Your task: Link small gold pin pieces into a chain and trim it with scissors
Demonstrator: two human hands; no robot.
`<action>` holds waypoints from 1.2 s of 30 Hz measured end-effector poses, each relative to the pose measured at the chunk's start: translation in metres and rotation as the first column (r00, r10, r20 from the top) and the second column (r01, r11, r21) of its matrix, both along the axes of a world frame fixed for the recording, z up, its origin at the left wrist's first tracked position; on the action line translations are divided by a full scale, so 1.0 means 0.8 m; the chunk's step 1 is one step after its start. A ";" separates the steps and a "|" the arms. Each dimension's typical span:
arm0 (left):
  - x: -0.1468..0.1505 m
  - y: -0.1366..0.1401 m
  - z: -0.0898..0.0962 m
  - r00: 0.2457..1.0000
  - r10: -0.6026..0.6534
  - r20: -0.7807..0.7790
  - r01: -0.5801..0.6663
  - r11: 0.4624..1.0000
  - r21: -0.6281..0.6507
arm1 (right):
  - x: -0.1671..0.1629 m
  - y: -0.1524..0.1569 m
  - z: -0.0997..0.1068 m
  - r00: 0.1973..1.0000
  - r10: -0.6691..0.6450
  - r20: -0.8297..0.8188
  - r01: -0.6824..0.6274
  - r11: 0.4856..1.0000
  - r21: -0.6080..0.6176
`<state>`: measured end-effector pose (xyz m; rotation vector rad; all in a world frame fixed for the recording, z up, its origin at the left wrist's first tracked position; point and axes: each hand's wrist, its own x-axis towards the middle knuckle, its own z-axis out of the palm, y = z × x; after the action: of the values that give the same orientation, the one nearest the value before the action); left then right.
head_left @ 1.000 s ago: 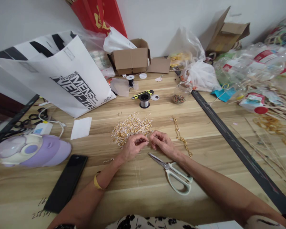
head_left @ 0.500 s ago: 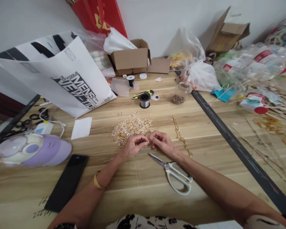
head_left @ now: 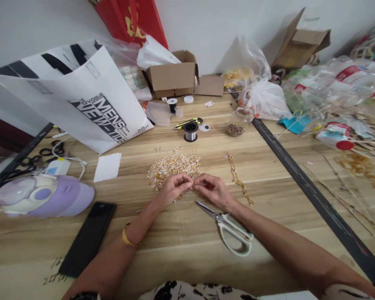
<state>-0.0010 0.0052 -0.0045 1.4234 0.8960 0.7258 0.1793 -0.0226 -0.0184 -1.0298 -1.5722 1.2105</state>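
My left hand (head_left: 174,188) is closed in a pinch at the front edge of a pile of small gold and clear beads (head_left: 171,163). My right hand (head_left: 213,189) pinches too, its fingertips meeting the left ones. What lies between the fingertips is too small to make out. Some beads show just under the left fingers, and a faint thin line runs down the table below them. Scissors (head_left: 226,227) with pale handles lie slightly apart, close to my right wrist. A gold chain (head_left: 236,180) stretches along the table to the right of my right hand.
Beyond the pile stand a wire spool (head_left: 190,132), a yellow cutter (head_left: 186,123) and a jar with beads (head_left: 236,125). At left lie a phone (head_left: 88,239), a purple-white device (head_left: 50,195) and a white paper bag (head_left: 93,100). Plastic bottles (head_left: 346,81) and thin sticks crowd the right.
Both hands have shifted slightly, with the fingertips still together and the right wrist turned a little. The scissors, chain and bead pile stay put; the whole view has moved marginally.
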 end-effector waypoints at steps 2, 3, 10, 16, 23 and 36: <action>0.001 -0.001 0.001 1.000 0.009 -0.013 -0.009 1.000 0.010 | 0.000 -0.001 0.000 0.999 -0.010 0.051 0.008 1.000 0.022; 0.001 -0.001 0.002 1.000 0.012 -0.024 -0.011 1.000 0.022 | 0.001 -0.001 0.000 0.998 -0.009 0.057 0.008 1.000 0.021; 0.003 -0.002 0.005 0.998 0.027 -0.053 -0.022 0.997 0.079 | 0.000 -0.001 -0.005 0.999 -0.004 0.049 0.004 1.000 -0.002; 0.002 0.000 0.003 0.998 0.037 -0.046 -0.033 0.997 0.069 | 0.000 0.000 -0.006 0.998 -0.020 0.063 0.019 1.000 0.017; 0.000 0.000 0.002 0.998 0.051 -0.031 -0.050 0.999 0.012 | 0.004 0.001 0.005 0.987 -0.049 0.156 0.016 0.978 0.206; -0.004 0.003 0.006 1.000 -0.013 0.021 0.014 0.997 -0.074 | 0.004 0.001 0.006 0.987 -0.028 0.156 -0.016 0.963 0.270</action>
<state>-0.0039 0.0073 0.0002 1.3531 0.8873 0.6895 0.1826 -0.0220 -0.0139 -0.9686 -1.7991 0.8952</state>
